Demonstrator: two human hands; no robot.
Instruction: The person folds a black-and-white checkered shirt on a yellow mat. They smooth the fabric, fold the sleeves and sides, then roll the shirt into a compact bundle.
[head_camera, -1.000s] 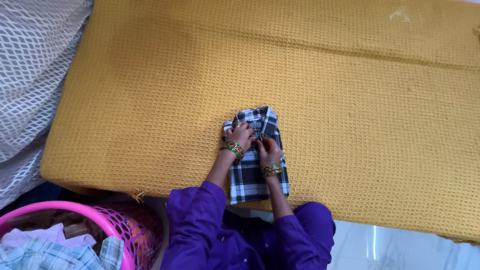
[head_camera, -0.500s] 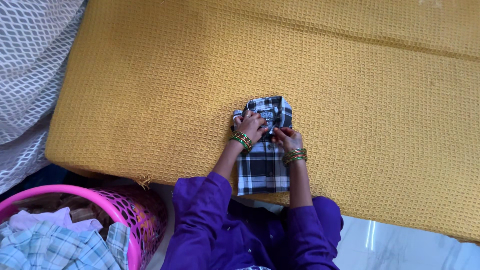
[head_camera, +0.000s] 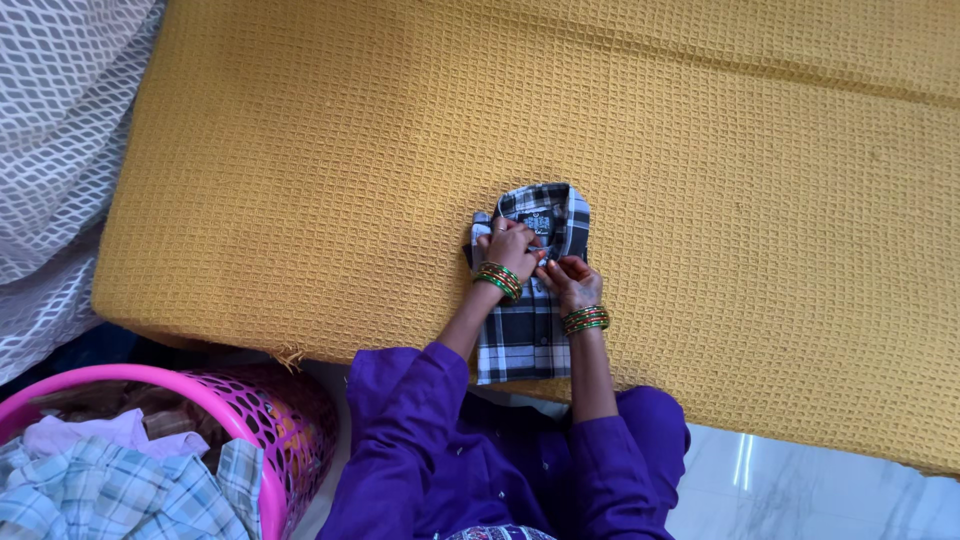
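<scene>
Shifted slightly rightward since earlier, both hands, left hand (head_camera: 512, 248) and right hand (head_camera: 570, 280), were found pinching the largely folded plaid shirt (head_camera: 530, 330) near the yellow bedspread (head_camera: 300, 200)'s near edge, placket unfinished.

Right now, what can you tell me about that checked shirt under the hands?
The checked shirt is black, white and grey woven cloth, folded into a narrow upright rectangle with its collar at the far end. It lies flat on the yellow waffle-textured cover, its near end hanging slightly past the edge. The left hand presses near the collar, and the right hand pinches the front placket beside it. A small dark label shows inside the collar.
</scene>
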